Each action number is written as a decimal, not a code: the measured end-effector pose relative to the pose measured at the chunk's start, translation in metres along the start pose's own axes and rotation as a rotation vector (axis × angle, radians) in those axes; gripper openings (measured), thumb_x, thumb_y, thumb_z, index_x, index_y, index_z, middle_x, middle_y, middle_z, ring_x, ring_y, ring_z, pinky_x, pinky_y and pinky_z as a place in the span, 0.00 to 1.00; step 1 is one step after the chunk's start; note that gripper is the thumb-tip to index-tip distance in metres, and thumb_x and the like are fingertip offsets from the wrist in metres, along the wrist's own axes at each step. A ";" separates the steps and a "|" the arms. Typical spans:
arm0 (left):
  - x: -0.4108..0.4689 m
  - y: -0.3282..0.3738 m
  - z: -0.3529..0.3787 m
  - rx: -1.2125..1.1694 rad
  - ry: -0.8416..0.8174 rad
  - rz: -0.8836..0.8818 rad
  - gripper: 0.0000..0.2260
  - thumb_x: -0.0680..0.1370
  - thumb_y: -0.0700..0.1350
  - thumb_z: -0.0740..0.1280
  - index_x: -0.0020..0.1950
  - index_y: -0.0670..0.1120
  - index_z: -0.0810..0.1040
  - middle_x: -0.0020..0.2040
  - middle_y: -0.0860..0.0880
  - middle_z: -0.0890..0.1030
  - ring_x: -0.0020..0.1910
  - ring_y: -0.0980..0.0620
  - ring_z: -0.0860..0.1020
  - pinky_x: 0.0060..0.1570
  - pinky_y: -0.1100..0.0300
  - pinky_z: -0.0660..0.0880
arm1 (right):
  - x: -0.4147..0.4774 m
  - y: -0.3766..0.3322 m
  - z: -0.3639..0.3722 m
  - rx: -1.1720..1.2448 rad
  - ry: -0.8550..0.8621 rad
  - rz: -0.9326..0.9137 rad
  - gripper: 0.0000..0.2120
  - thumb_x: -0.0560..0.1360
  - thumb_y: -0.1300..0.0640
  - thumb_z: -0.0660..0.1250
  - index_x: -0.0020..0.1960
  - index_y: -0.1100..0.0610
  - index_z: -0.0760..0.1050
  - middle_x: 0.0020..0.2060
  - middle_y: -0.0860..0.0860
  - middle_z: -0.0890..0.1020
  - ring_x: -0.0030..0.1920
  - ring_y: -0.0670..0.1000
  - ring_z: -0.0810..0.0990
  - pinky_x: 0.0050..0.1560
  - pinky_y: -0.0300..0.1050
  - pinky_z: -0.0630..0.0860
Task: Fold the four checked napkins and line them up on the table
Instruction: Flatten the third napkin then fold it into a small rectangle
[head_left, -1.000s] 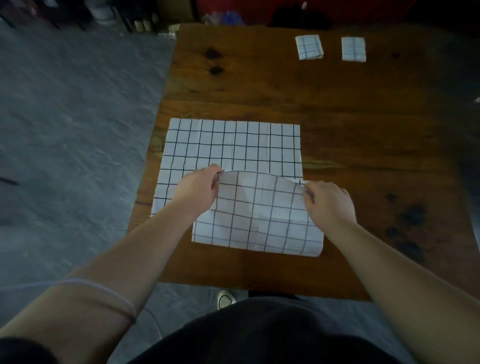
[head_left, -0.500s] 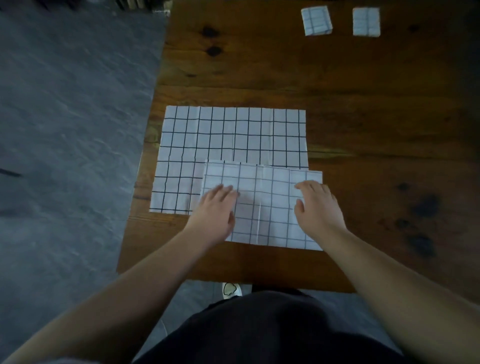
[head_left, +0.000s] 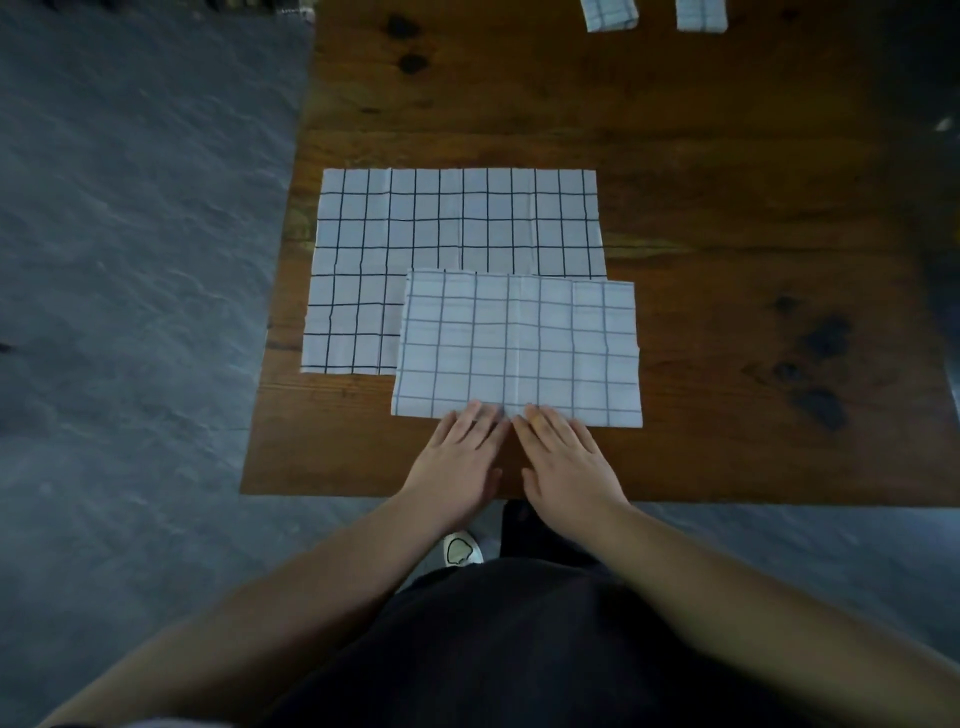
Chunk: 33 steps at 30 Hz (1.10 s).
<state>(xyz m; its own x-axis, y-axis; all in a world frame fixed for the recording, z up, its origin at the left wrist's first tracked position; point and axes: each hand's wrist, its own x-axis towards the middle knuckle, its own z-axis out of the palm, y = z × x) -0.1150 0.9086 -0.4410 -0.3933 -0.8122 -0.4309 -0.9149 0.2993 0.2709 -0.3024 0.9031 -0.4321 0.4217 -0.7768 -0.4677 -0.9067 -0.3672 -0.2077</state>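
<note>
The left hand (head_left: 457, 462) and right hand (head_left: 566, 462) lie flat side by side on the wooden table (head_left: 727, 182), fingers straight and close together. The fingertips press the near edge of the doubled napkin (head_left: 519, 348). Beyond the fingertips, it overlaps the near right corner of an unfolded napkin (head_left: 457, 223) spread flat. Far past the fingers, a folded napkin (head_left: 610, 13) and a second folded napkin (head_left: 701, 14) sit apart, cut by the frame. The dark wood shows knots and stains. Left of the left hand spreads a grey floor (head_left: 130, 260), perhaps stone.
</note>
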 end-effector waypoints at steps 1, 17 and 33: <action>0.002 0.001 0.000 0.002 -0.005 -0.011 0.31 0.84 0.53 0.55 0.84 0.47 0.47 0.84 0.48 0.47 0.82 0.48 0.40 0.80 0.47 0.41 | 0.002 -0.001 0.000 -0.010 -0.003 0.006 0.32 0.85 0.46 0.50 0.84 0.54 0.44 0.84 0.51 0.45 0.83 0.51 0.41 0.82 0.55 0.41; -0.034 -0.050 0.009 0.005 0.008 -0.285 0.30 0.85 0.58 0.47 0.83 0.53 0.39 0.83 0.50 0.41 0.82 0.48 0.40 0.80 0.46 0.41 | -0.029 0.065 0.020 -0.046 -0.007 0.228 0.31 0.85 0.41 0.41 0.83 0.50 0.36 0.83 0.47 0.38 0.82 0.50 0.37 0.81 0.58 0.39; -0.002 0.007 0.001 0.005 -0.024 -0.078 0.30 0.86 0.56 0.50 0.83 0.49 0.41 0.84 0.49 0.43 0.82 0.49 0.40 0.80 0.47 0.40 | -0.002 -0.005 0.012 -0.028 -0.010 0.068 0.32 0.85 0.43 0.46 0.84 0.53 0.41 0.83 0.50 0.42 0.83 0.51 0.39 0.82 0.60 0.41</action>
<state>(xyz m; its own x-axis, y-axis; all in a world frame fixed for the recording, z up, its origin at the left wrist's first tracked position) -0.1209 0.9125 -0.4389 -0.3226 -0.8207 -0.4715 -0.9434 0.2381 0.2309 -0.2987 0.9125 -0.4406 0.3591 -0.7955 -0.4881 -0.9324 -0.3280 -0.1515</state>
